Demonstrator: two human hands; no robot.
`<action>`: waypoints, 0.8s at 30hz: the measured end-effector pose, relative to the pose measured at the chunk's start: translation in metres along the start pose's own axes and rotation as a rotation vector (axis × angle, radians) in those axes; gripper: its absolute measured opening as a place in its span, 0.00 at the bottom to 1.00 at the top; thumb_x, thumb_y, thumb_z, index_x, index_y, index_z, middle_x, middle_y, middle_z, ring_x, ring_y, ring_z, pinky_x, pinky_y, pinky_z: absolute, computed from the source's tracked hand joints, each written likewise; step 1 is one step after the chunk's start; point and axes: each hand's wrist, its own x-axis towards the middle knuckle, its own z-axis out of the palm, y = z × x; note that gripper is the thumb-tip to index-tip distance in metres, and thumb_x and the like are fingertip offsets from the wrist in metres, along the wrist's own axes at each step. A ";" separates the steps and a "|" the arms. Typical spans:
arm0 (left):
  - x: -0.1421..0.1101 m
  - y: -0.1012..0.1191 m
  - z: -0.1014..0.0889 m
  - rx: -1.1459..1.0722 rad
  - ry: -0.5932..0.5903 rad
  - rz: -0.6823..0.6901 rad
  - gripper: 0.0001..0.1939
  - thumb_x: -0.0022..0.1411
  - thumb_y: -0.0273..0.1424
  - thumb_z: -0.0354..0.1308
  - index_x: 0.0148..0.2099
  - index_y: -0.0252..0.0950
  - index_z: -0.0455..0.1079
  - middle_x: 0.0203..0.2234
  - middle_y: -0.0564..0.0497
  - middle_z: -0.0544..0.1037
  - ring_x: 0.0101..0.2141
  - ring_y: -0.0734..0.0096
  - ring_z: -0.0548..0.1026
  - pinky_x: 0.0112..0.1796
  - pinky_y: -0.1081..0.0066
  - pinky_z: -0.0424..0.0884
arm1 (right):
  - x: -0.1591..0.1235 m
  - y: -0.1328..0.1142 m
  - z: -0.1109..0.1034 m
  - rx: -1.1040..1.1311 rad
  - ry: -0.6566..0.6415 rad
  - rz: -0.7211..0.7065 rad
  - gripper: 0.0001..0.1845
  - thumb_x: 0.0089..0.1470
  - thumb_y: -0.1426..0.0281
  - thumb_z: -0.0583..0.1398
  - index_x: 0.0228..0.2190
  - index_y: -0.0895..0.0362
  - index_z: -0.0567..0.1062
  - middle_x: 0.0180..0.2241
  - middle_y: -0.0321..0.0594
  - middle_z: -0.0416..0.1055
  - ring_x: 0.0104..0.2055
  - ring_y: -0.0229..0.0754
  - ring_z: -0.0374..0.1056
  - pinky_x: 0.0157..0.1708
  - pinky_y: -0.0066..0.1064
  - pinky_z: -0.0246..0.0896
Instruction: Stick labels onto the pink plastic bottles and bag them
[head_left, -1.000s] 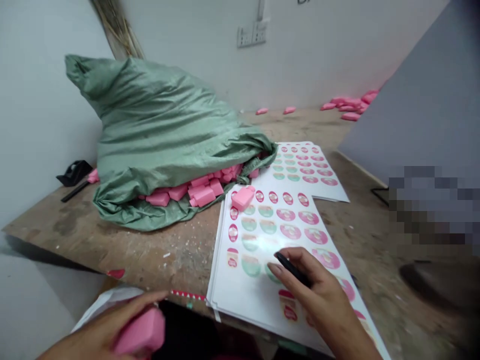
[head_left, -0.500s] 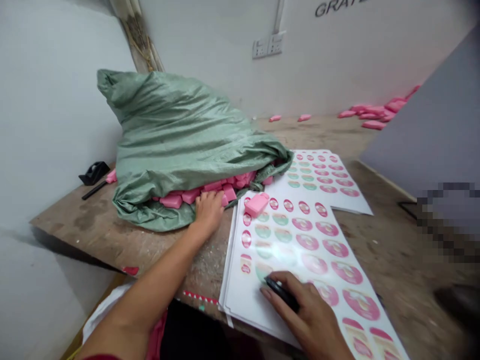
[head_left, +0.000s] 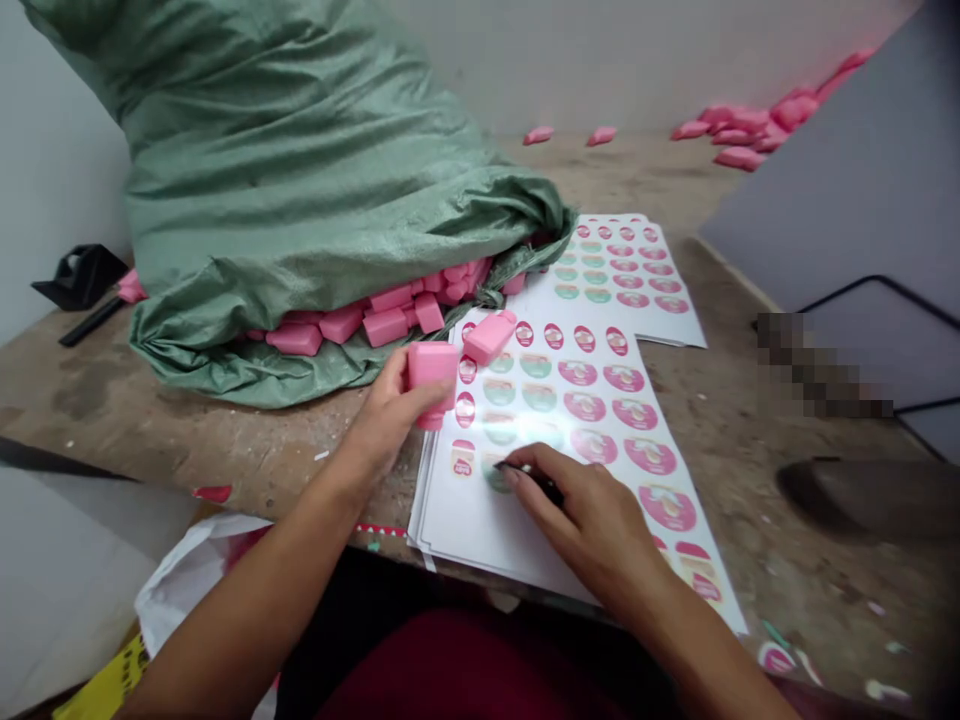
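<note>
My left hand [head_left: 394,405] is closed around a small pink plastic bottle [head_left: 433,368], its neck end pointing down, above the left edge of the sticker sheet [head_left: 480,530]. My right hand [head_left: 577,500] is closed on a slim black tool [head_left: 546,484], mostly hidden by the fingers. Its tip is at a green oval sticker [head_left: 498,474] in the lower left of the sheet. A second pink bottle [head_left: 489,338] lies on the sheet's upper left corner. Behind my left hand, several pink bottles [head_left: 386,326] spill from the mouth of a big green woven sack [head_left: 315,190].
Another stack of sticker sheets [head_left: 671,325] lies behind the first. More pink bottles [head_left: 739,130] are heaped at the back right, near a grey panel [head_left: 840,190]. A black tape dispenser [head_left: 81,275] stands at the left. A white bag [head_left: 195,560] hangs below the table's front edge.
My left hand has come away from the sack's mouth with a pink bottle, toward the sheet. My right hand keeps the black tool, its tip still by the green sticker. The view has tilted down.
</note>
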 end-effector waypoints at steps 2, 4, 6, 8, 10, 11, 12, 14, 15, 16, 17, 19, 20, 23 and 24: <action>0.002 -0.001 0.012 -0.303 -0.105 -0.167 0.21 0.54 0.34 0.64 0.49 0.36 0.66 0.38 0.48 0.76 0.37 0.64 0.76 0.40 0.65 0.72 | 0.012 -0.004 0.006 -0.061 0.023 0.012 0.13 0.60 0.59 0.54 0.37 0.50 0.76 0.24 0.33 0.77 0.23 0.43 0.68 0.26 0.32 0.52; 0.007 -0.005 0.019 -0.459 -0.153 -0.278 0.17 0.56 0.31 0.63 0.48 0.34 0.67 0.36 0.47 0.77 0.35 0.65 0.78 0.39 0.65 0.72 | 0.021 -0.007 0.012 -0.100 0.031 0.029 0.11 0.59 0.61 0.55 0.36 0.50 0.75 0.24 0.33 0.77 0.24 0.43 0.69 0.26 0.32 0.51; 0.012 -0.011 0.023 -0.537 -0.154 -0.325 0.14 0.58 0.29 0.62 0.47 0.33 0.68 0.34 0.46 0.77 0.34 0.66 0.78 0.39 0.67 0.72 | 0.026 -0.009 0.015 -0.136 0.035 0.039 0.09 0.59 0.62 0.55 0.35 0.51 0.74 0.23 0.32 0.77 0.24 0.43 0.69 0.27 0.32 0.50; 0.015 -0.017 0.023 -0.579 -0.147 -0.340 0.13 0.60 0.28 0.61 0.47 0.32 0.69 0.34 0.45 0.79 0.34 0.67 0.78 0.39 0.68 0.71 | 0.027 -0.010 0.016 -0.173 0.038 0.032 0.09 0.59 0.63 0.56 0.34 0.51 0.74 0.22 0.32 0.76 0.23 0.43 0.68 0.27 0.32 0.49; 0.016 -0.020 0.021 -0.603 -0.145 -0.353 0.12 0.61 0.27 0.61 0.47 0.32 0.69 0.35 0.44 0.79 0.35 0.68 0.78 0.39 0.69 0.71 | 0.027 -0.011 0.016 -0.209 0.047 0.010 0.08 0.59 0.64 0.56 0.33 0.52 0.74 0.21 0.32 0.76 0.22 0.42 0.67 0.28 0.32 0.48; 0.016 -0.021 0.021 -0.610 -0.142 -0.358 0.11 0.61 0.27 0.61 0.47 0.32 0.70 0.35 0.44 0.80 0.35 0.68 0.78 0.39 0.69 0.71 | 0.027 -0.011 0.017 -0.228 0.056 -0.002 0.08 0.59 0.64 0.56 0.33 0.52 0.74 0.21 0.32 0.76 0.22 0.42 0.67 0.29 0.32 0.48; 0.016 -0.021 0.020 -0.616 -0.138 -0.363 0.10 0.61 0.26 0.60 0.46 0.32 0.70 0.35 0.44 0.80 0.34 0.69 0.78 0.39 0.70 0.71 | 0.027 -0.011 0.017 -0.247 0.065 -0.013 0.08 0.59 0.65 0.56 0.32 0.52 0.74 0.21 0.32 0.75 0.22 0.42 0.67 0.29 0.32 0.48; 0.015 -0.020 0.020 -0.627 -0.136 -0.369 0.09 0.61 0.25 0.61 0.46 0.32 0.71 0.34 0.46 0.80 0.34 0.70 0.78 0.40 0.70 0.70 | 0.027 -0.011 0.017 -0.277 0.079 -0.029 0.08 0.58 0.65 0.56 0.32 0.53 0.74 0.21 0.33 0.75 0.22 0.42 0.66 0.30 0.33 0.48; 0.015 -0.020 0.020 -0.634 -0.139 -0.371 0.09 0.61 0.25 0.61 0.45 0.32 0.71 0.34 0.46 0.80 0.34 0.71 0.77 0.41 0.71 0.70 | 0.028 -0.011 0.018 -0.284 0.084 -0.033 0.08 0.58 0.66 0.56 0.31 0.53 0.74 0.21 0.33 0.75 0.21 0.42 0.66 0.30 0.32 0.48; 0.015 -0.019 0.021 -0.640 -0.142 -0.373 0.09 0.61 0.26 0.61 0.45 0.32 0.72 0.33 0.47 0.79 0.34 0.71 0.77 0.41 0.71 0.70 | 0.028 -0.011 0.018 -0.287 0.089 -0.034 0.08 0.58 0.66 0.56 0.31 0.53 0.74 0.21 0.33 0.76 0.21 0.41 0.66 0.30 0.32 0.47; 0.014 -0.019 0.021 -0.646 -0.143 -0.376 0.09 0.61 0.25 0.62 0.45 0.33 0.72 0.33 0.47 0.79 0.34 0.71 0.77 0.42 0.70 0.70 | 0.028 -0.012 0.018 -0.290 0.091 -0.035 0.07 0.58 0.66 0.56 0.31 0.53 0.74 0.21 0.33 0.76 0.21 0.41 0.65 0.30 0.32 0.47; 0.014 -0.019 0.021 -0.653 -0.137 -0.385 0.09 0.61 0.25 0.62 0.45 0.33 0.72 0.33 0.48 0.79 0.33 0.72 0.77 0.42 0.70 0.70 | 0.029 -0.013 0.019 -0.300 0.093 -0.030 0.07 0.58 0.65 0.57 0.31 0.53 0.74 0.22 0.34 0.76 0.21 0.42 0.65 0.30 0.32 0.47; 0.014 -0.019 0.022 -0.654 -0.130 -0.390 0.09 0.61 0.25 0.61 0.45 0.32 0.72 0.33 0.48 0.79 0.33 0.72 0.77 0.42 0.70 0.70 | 0.029 -0.014 0.019 -0.311 0.090 -0.026 0.07 0.58 0.65 0.57 0.31 0.53 0.74 0.21 0.34 0.76 0.21 0.42 0.64 0.30 0.32 0.46; 0.014 -0.019 0.022 -0.650 -0.120 -0.407 0.09 0.61 0.24 0.61 0.45 0.32 0.72 0.32 0.48 0.80 0.32 0.73 0.77 0.42 0.70 0.70 | 0.030 -0.016 0.020 -0.329 0.080 -0.002 0.08 0.57 0.66 0.56 0.31 0.53 0.74 0.22 0.35 0.76 0.22 0.42 0.64 0.31 0.33 0.46; 0.014 -0.018 0.023 -0.649 -0.117 -0.410 0.09 0.61 0.24 0.61 0.45 0.32 0.72 0.32 0.48 0.80 0.33 0.72 0.77 0.42 0.70 0.70 | 0.030 -0.016 0.019 -0.313 0.071 0.016 0.08 0.57 0.65 0.56 0.31 0.53 0.74 0.22 0.35 0.76 0.22 0.42 0.64 0.31 0.33 0.46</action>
